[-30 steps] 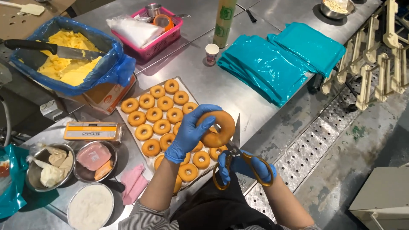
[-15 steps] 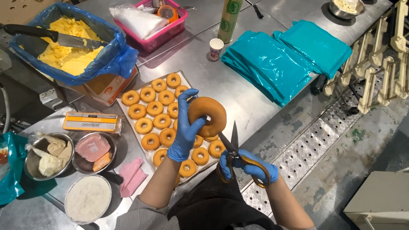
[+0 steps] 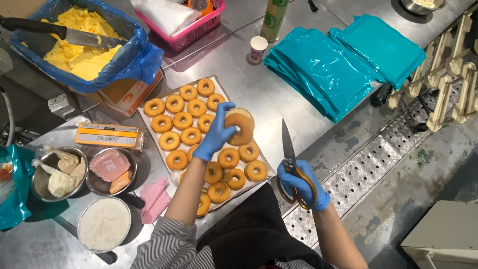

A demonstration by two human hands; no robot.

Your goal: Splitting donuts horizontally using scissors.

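Left hand: the blue-gloved left hand [image 3: 216, 133] was closed around a ring doughnut [image 3: 241, 126], fingers curled over its left edge, holding it on edge above the tray.
Right hand: the blue-gloved right hand [image 3: 302, 182] gripped the yellow handles of a pair of scissors [image 3: 291, 162]; the blades were shut and pointed away from the person, just right of the tray and apart from the doughnut.
Tray: a paper-lined tray [image 3: 149, 128] lay on the worktop under the left hand, filled with rows of ring doughnuts [image 3: 182, 120].
Surface: a stainless-steel worktop [image 3: 239, 74] ran from near left to far right, with a grated metal drain channel [image 3: 348, 184] along its right edge and worn concrete floor [image 3: 438, 159] beyond.
Far side: a stack of teal plastic bags [image 3: 343, 60], a small paper cup [image 3: 258, 49], a green bottle [image 3: 274, 19] and a pink basket [image 3: 191, 25] stood past the tray.
Far left: a blue-lined box of yellow butter [image 3: 74, 50] held a large knife [image 3: 55, 32].
Near left: a wrapped block of butter [image 3: 107, 135], two steel bowls [image 3: 110, 169], a bowl of white powder [image 3: 103, 224] and a pink cloth [image 3: 154, 199] sat beside the tray.
In the way: the left forearm covered several doughnuts at the tray's near end.
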